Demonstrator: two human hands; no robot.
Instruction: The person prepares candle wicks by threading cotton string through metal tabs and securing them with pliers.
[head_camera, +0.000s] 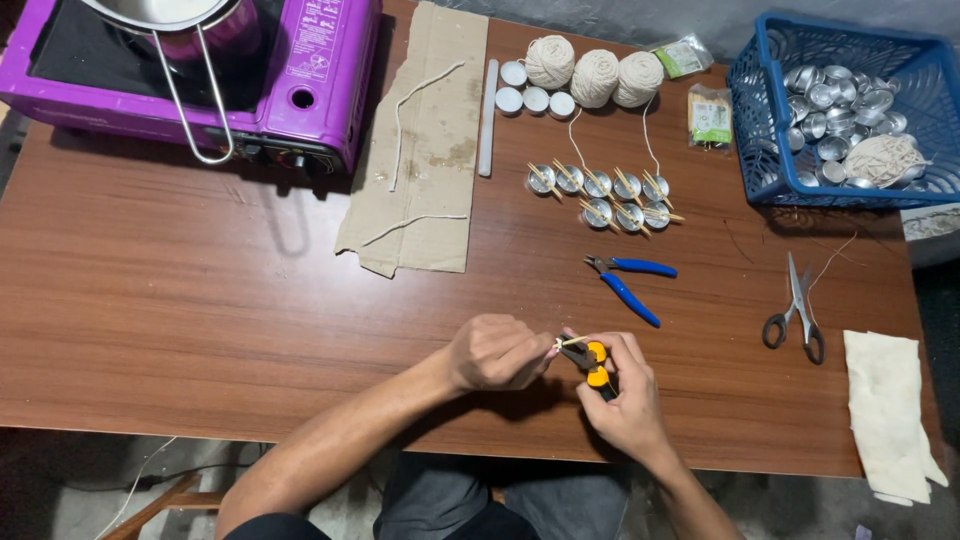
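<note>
My left hand pinches a short pale wick piece near the table's front edge. My right hand grips small pliers with orange-yellow handles, their jaws at the wick's end. Both hands meet above the brown wooden table. Further back lie several small metal cups with sticks across them, and blue-handled pliers lie just beyond my hands.
A purple portable stove with a metal pot stands back left. Cardboard with wick strands, three string balls, scissors, a blue basket of metal cups and a pale cloth are around.
</note>
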